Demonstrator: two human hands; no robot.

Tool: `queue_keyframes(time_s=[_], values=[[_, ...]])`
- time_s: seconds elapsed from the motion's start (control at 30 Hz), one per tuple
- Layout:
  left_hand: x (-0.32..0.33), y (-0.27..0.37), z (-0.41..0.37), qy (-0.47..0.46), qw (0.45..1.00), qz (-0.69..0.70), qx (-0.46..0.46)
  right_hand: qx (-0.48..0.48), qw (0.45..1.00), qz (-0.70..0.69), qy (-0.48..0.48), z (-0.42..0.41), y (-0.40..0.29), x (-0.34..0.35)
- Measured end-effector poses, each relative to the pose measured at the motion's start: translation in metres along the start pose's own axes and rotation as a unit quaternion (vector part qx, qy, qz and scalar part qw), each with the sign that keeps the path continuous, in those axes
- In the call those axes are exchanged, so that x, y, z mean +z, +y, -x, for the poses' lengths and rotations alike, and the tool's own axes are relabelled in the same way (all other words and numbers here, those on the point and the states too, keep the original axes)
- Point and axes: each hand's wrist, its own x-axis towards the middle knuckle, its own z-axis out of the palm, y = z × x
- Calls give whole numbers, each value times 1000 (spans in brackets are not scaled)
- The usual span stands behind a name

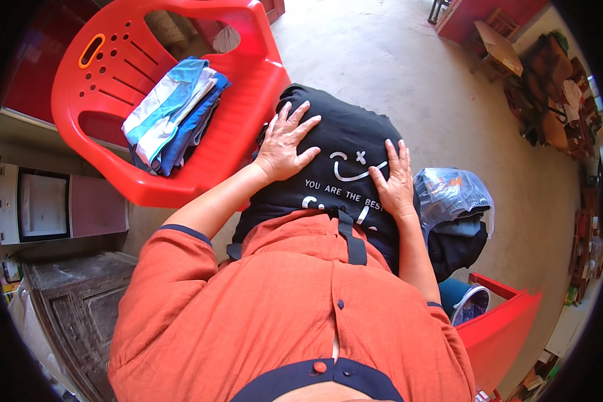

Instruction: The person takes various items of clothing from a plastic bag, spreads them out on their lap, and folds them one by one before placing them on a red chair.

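A black printed garment [352, 120] with white lettering and a smiley design lies spread over my lap. My left hand [287, 143] rests flat on its left part, fingers apart. On its right edge lies my right hand [394, 178], palm down, the thumb pointing toward the print. Neither hand grips the cloth. A stack of folded clothes [173, 118], white, light blue and dark blue, sits on a red plastic armchair [231, 100] at the left.
A clear plastic bag [444, 193] with dark clothing stands right of my lap, near a teal bucket [457, 296] and a red piece of furniture [502, 331]. An old wooden cabinet [90, 306] is at lower left. Wooden furniture [500, 47] stands far right.
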Motion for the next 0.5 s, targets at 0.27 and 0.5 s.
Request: queue_keyframes(time_s=[0.27,0.5], values=[[-4,-30,11,19,995,102,-12,-37,998,-57,8,6,-31,-18],[-3,-26,12,28,994,108,11,-17,995,-96,33,14,-26,-17]])
